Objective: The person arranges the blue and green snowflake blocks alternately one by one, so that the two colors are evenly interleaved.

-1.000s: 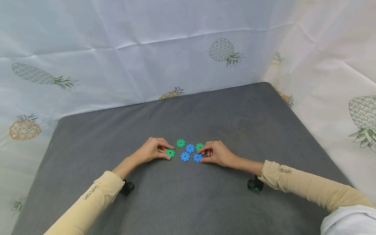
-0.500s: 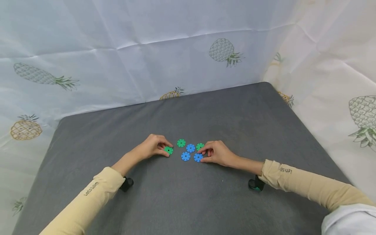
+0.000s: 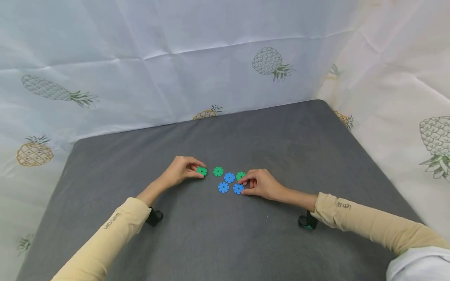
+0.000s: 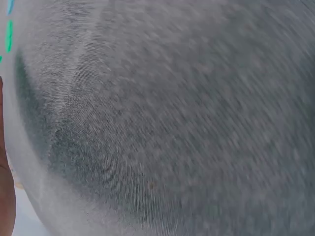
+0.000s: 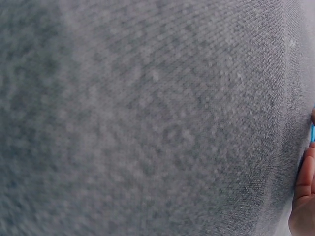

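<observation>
The left hand (image 3: 181, 171) pinches a green disc (image 3: 202, 171), which should handle light and stiff, best held at twelve and six o'clock; the right hand (image 3: 262, 185) apparently pinches a blue disc (image 3: 237, 189).

A white curtain (image 3: 211, 84) printed with pineapples (image 3: 267, 61) hangs along the table (image 3: 211, 242)'s far, left and right edges; a yellow pineapple (image 3: 205, 114) meets the far edge.
</observation>
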`<state>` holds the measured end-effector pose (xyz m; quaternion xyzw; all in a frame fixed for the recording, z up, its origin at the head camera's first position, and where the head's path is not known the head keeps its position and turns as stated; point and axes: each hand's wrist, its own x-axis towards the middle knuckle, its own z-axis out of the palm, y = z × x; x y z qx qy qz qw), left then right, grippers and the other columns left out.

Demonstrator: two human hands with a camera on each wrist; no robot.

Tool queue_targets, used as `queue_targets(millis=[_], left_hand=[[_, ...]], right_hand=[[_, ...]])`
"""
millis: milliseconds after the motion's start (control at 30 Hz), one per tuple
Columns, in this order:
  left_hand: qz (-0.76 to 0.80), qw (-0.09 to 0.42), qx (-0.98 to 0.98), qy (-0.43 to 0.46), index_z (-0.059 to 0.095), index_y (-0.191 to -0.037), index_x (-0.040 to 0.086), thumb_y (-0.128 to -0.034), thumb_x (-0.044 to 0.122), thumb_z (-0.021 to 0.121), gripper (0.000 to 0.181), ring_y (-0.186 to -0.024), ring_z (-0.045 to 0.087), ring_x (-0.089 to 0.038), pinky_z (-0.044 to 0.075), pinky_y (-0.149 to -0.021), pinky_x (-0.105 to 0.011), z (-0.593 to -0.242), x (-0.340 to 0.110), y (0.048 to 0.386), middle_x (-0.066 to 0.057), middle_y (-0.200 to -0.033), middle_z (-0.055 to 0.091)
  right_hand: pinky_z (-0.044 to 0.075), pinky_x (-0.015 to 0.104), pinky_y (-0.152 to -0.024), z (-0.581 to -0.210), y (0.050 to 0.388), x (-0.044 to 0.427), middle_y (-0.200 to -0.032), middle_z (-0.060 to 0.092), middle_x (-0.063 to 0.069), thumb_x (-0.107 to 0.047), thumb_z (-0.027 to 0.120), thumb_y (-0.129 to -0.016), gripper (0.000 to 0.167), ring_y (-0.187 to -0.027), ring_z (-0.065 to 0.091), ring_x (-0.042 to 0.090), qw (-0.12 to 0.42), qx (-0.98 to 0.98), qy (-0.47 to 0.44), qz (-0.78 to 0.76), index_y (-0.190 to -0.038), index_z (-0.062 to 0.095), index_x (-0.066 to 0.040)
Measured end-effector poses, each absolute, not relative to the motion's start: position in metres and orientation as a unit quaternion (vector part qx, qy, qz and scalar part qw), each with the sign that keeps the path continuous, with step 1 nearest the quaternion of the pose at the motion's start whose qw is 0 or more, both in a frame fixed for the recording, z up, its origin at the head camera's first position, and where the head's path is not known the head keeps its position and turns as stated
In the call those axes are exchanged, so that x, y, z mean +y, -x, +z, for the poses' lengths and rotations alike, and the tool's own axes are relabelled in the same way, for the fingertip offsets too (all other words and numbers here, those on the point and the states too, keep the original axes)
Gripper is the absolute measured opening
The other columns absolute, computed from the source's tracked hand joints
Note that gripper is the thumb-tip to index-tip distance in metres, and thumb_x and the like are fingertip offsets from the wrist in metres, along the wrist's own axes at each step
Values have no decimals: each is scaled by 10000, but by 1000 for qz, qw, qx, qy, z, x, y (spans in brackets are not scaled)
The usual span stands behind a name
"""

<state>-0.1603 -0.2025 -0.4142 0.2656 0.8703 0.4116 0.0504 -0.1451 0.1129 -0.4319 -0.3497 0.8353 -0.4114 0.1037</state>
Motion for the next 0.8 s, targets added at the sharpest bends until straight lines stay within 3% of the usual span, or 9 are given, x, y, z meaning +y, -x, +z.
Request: queue_targets(millis=[300,500,633,800], left_hand=[[512,64,846,-133,719,-1068,-9,-768,59,793,317,-723,637,-89,496,-638,-199,-413,-203,163,-120,-875,718],[533,43,839,-101,714,-1090,-3,-786,65,777,317,-733,635,-230,469,-624,-196,-411,-202,169,-137,-839,707],[526,28,845,-95,690,-1116,-45,-802,34,760,331,-835,654,-322,500,-684,-210,-395,-195,167,-199,-926,701],[513,-5,854,-87,705,-1122,12,-809,117,771,337,-857,655,-144,506,-694,-213,-405,-197,181,-155,-998,700]], right_hand=[[457,205,-565,-433,146,113,-806,631,-20,-115,825,-754,243,-595,509,28,108,835,350,-411,-984,764,-62],[457,203,-567,-433,147,113,-805,631,-18,-116,825,-754,238,-599,510,28,106,835,348,-413,-979,764,-67],[458,206,-568,-433,146,114,-799,630,-12,-111,825,-753,238,-599,513,31,101,832,354,-415,-979,763,-67],[468,206,-581,-433,145,113,-802,631,-12,-114,820,-759,239,-610,523,26,100,831,356,-415,-986,762,-66]])
